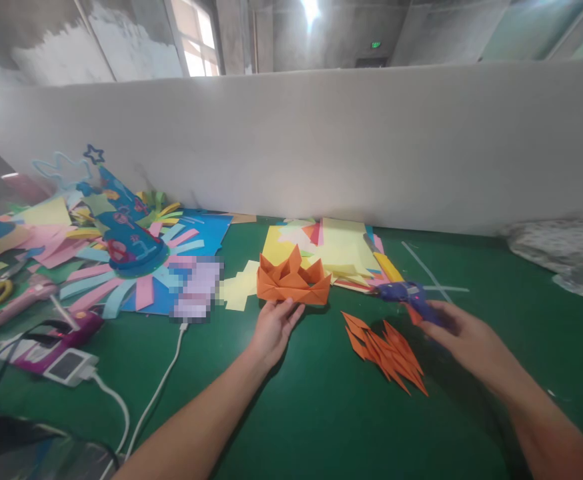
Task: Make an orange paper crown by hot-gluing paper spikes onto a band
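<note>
My left hand [275, 332] is closed on the lower edge of an orange folded-paper crown [294, 283], which stands upright with its points up. In my right hand [466, 337] is a blue-purple glue gun [406, 293] with an orange trigger; its nozzle points left toward the crown but stays apart from it. Between my hands, nearer to me, lies a loose pile of pointed orange folded-paper pieces [386, 353] on the green table [321, 413].
Behind the crown lie yellow paper sheets [346, 243], a yellow-handled tool [387, 267] and clear glue sticks [425, 270]. Blue party hats [131, 233], paper strips, a blurred-out phone-shaped item [199, 288], its white cable [169, 373] and a power strip [64, 367] crowd the left. A white partition [321, 147] borders the back.
</note>
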`<action>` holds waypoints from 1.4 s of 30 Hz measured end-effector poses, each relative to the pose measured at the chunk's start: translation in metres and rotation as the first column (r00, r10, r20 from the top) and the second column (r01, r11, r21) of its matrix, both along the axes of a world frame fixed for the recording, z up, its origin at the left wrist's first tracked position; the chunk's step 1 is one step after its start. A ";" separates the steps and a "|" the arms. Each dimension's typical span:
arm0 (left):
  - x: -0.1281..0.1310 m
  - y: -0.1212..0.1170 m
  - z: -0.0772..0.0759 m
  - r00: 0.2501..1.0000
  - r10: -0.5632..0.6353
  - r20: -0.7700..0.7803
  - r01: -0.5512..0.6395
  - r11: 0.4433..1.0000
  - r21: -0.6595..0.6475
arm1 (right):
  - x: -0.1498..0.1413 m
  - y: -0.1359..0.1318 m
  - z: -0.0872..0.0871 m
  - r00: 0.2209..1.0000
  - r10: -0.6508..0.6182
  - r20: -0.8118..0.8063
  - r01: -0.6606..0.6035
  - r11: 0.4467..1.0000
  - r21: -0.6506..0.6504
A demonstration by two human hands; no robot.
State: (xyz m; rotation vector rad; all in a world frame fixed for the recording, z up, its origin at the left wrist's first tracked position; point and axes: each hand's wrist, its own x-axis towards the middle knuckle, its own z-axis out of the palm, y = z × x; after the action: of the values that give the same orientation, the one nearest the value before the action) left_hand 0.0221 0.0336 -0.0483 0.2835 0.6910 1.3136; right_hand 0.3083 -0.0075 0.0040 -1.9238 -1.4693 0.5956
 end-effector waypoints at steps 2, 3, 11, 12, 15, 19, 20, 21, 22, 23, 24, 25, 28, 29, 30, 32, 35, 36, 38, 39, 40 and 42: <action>0.000 -0.001 0.001 1.000 0.001 0.001 -0.001 1.000 -0.002 | -0.017 -0.001 0.009 0.957 0.103 -0.270 -0.108 0.994 -0.001; 0.000 -0.001 0.001 1.000 0.006 0.001 -0.006 1.000 -0.004 | -0.028 0.000 0.012 0.928 0.130 -0.349 -0.140 0.990 -0.006; 0.001 -0.001 0.000 1.000 0.014 0.002 -0.014 1.000 0.003 | -0.081 0.012 0.020 0.656 0.203 -0.727 -0.280 0.960 0.015; 0.001 -0.001 0.000 1.000 0.011 0.006 -0.011 1.000 -0.001 | -0.082 0.012 0.020 0.606 0.212 -0.767 -0.315 0.949 0.014; 0.002 -0.001 0.002 1.000 0.019 0.019 -0.018 0.999 -0.030 | -0.084 0.015 0.019 0.643 0.282 -0.712 -0.403 0.915 -0.002; 0.003 -0.001 0.002 1.000 0.016 0.014 -0.016 0.999 -0.041 | -0.087 0.022 0.021 0.815 0.300 -0.496 -0.364 0.931 -0.035; 0.003 -0.001 0.002 1.000 0.016 0.014 -0.016 0.999 -0.035 | -0.088 0.023 0.021 0.817 0.281 -0.504 -0.342 0.939 -0.030; 0.003 -0.001 0.001 1.000 0.019 0.016 -0.019 0.999 -0.029 | -0.089 0.024 0.022 0.792 0.267 -0.550 -0.337 0.941 -0.029; 0.003 -0.001 0.000 1.000 0.024 0.019 -0.024 0.999 -0.026 | -0.090 0.025 0.023 0.744 0.257 -0.617 -0.351 0.936 -0.034; 0.003 -0.001 0.000 0.999 0.029 0.023 -0.029 0.999 -0.024 | -0.090 0.025 0.023 0.685 0.247 -0.685 -0.378 0.925 -0.044; 0.003 -0.001 -0.001 0.999 0.032 0.027 -0.031 0.999 -0.022 | -0.091 0.024 0.023 0.628 0.240 -0.740 -0.415 0.908 -0.058; 0.003 -0.001 -0.001 0.999 0.033 0.033 -0.033 0.999 -0.020 | -0.091 0.024 0.022 0.587 0.238 -0.774 -0.456 0.887 -0.072; 0.004 -0.001 0.000 0.998 0.031 0.046 -0.031 0.999 -0.014 | -0.091 0.023 0.019 0.593 0.280 -0.755 -0.520 0.849 -0.093; 0.004 -0.001 0.000 0.999 0.031 0.044 -0.031 0.999 -0.011 | -0.091 0.023 0.019 0.615 0.307 -0.726 -0.528 0.844 -0.090; 0.004 -0.001 0.000 0.999 0.031 0.037 -0.030 1.000 -0.007 | -0.091 0.024 0.018 0.641 0.336 -0.690 -0.534 0.841 -0.087; 0.005 -0.001 0.000 1.000 0.026 0.016 -0.026 1.000 0.001 | -0.091 0.026 0.018 0.697 0.382 -0.607 -0.538 0.839 -0.089; 0.005 -0.001 0.000 1.000 0.023 -0.008 -0.023 1.000 -0.012 | -0.093 0.029 0.021 0.768 0.426 -0.478 -0.524 0.847 -0.087; 0.005 -0.001 0.000 1.000 0.024 -0.010 -0.024 1.000 -0.015 | -0.093 0.029 0.022 0.793 0.435 -0.426 -0.512 0.855 -0.079; 0.005 -0.002 0.000 1.000 0.022 -0.012 -0.022 1.000 -0.005 | -0.095 0.030 0.024 0.845 0.448 -0.293 -0.485 0.872 -0.067; 0.005 -0.002 0.000 1.000 0.019 -0.015 -0.019 1.000 0.006 | -0.095 0.030 0.025 0.867 0.449 -0.217 -0.471 0.880 -0.059; 0.005 -0.003 0.000 1.000 0.015 -0.019 -0.014 1.000 0.017 | -0.096 0.029 0.025 0.881 0.450 -0.144 -0.460 0.886 -0.047; 0.005 -0.003 -0.001 1.000 0.010 -0.029 -0.009 1.000 0.029 | -0.097 0.029 0.025 0.889 0.456 -0.031 -0.457 0.889 -0.018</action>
State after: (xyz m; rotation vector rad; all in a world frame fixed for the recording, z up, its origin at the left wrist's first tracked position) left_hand 0.0273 0.0311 -0.0497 0.3236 0.6992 1.3314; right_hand 0.2112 0.0219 0.0288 -1.5770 -1.9228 0.8449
